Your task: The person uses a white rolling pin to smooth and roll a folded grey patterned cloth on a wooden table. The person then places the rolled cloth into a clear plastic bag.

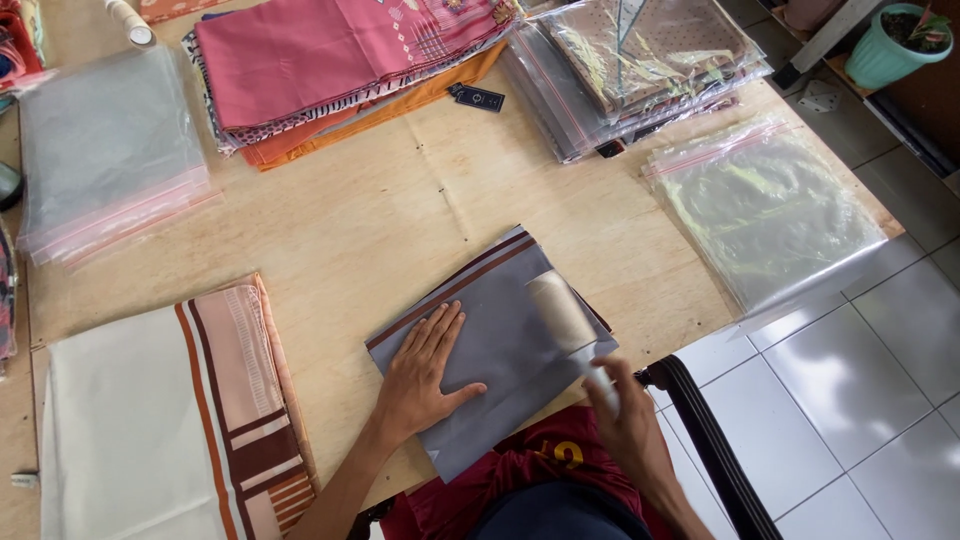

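Wooden table (pixel 380 215), folded grey cloth (pixel 500 350) near its front edge, pinned flat under open left hand (pixel 420 375) so right hand (pixel 625 420), clamped on lint roller (pixel 562 312), can run over it.

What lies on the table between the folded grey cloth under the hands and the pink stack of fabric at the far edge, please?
In the head view, only bare wooden table separates the grey cloth from the pink stack; a small dark tag lies off to one side.
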